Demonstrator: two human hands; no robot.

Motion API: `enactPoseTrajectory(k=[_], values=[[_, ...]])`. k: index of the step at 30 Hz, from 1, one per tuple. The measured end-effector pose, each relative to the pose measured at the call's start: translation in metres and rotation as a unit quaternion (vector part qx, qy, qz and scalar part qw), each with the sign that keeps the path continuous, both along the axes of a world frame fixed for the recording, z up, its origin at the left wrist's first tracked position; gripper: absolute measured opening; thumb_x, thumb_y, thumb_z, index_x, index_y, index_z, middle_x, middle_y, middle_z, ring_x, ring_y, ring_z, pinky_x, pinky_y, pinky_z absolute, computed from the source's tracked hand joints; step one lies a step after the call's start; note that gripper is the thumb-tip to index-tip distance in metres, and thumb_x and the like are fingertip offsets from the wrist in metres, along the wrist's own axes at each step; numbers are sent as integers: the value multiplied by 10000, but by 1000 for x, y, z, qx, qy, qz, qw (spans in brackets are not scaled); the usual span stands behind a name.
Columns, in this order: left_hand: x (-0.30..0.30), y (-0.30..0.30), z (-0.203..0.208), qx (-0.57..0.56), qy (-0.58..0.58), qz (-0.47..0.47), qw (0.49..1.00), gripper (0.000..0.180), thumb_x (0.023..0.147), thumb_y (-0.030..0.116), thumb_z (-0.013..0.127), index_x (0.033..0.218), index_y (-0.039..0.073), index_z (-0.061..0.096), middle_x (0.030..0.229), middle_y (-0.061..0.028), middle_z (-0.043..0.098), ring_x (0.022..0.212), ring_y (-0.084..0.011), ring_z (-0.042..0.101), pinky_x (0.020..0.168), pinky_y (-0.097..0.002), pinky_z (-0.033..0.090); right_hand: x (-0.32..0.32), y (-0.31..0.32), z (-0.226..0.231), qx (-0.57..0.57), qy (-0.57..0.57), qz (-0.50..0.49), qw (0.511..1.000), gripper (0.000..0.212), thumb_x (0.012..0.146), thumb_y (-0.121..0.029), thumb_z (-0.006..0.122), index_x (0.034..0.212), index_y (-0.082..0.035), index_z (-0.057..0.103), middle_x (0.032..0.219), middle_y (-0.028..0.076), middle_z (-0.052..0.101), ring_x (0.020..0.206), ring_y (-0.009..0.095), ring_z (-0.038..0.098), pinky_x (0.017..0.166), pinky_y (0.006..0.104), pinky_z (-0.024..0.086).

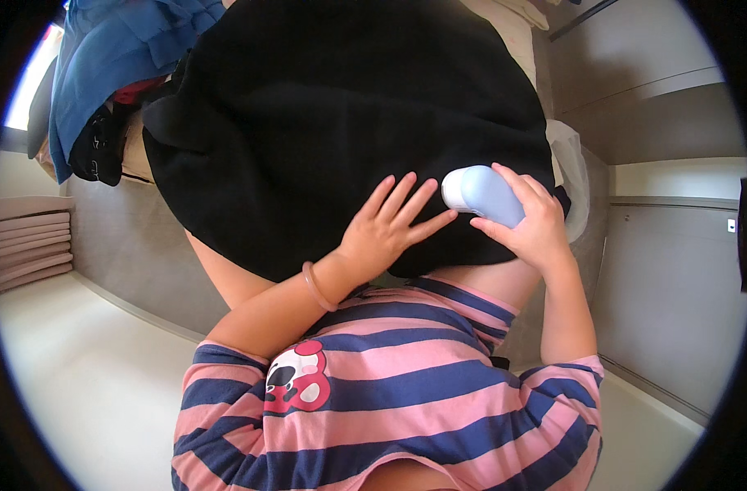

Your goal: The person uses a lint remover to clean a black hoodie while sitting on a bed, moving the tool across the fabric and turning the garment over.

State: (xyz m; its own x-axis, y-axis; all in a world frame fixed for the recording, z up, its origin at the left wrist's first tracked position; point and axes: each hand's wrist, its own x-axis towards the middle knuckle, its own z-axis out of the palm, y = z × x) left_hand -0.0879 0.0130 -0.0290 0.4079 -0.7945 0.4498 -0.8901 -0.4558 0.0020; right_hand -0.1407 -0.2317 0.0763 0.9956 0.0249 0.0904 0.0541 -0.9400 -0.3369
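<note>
Pale-blue, white-ended device [495,196]: over the black cloth's [324,114] near right part, contact unclear. Person's right hand [544,222] grips it, thumb opposing curled fingers. Left hand [377,234]: palm down on the cloth, fingers spread. Device underside hidden; cloth's far edge cut off.

Bright window [31,92] left, grey panels [664,303] right
</note>
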Motion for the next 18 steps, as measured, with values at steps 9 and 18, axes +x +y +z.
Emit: enactPoseTrajectory(k=[9, 18], values=[[20, -11, 5, -104, 140, -79, 982, 154, 811, 147, 667, 957, 99, 662, 948, -38, 606, 933, -212, 579, 854, -352, 445, -3, -42, 22, 165, -103, -188, 963, 652, 787, -235, 864, 1329, 10, 595, 1237, 167, 683, 1134, 226, 647, 991, 355, 482], [3, -4, 19, -199, 183, -205, 941, 180, 850, 138, 670, 997, 53, 610, 1129, -79, 655, 1046, -238, 632, 880, -353, 486, 32, -18, 9, 137, -143, -137, 971, 676, 763, -221, 872, 1363, -76, 597, 1211, 164, 679, 1098, 247, 663, 953, 360, 508]])
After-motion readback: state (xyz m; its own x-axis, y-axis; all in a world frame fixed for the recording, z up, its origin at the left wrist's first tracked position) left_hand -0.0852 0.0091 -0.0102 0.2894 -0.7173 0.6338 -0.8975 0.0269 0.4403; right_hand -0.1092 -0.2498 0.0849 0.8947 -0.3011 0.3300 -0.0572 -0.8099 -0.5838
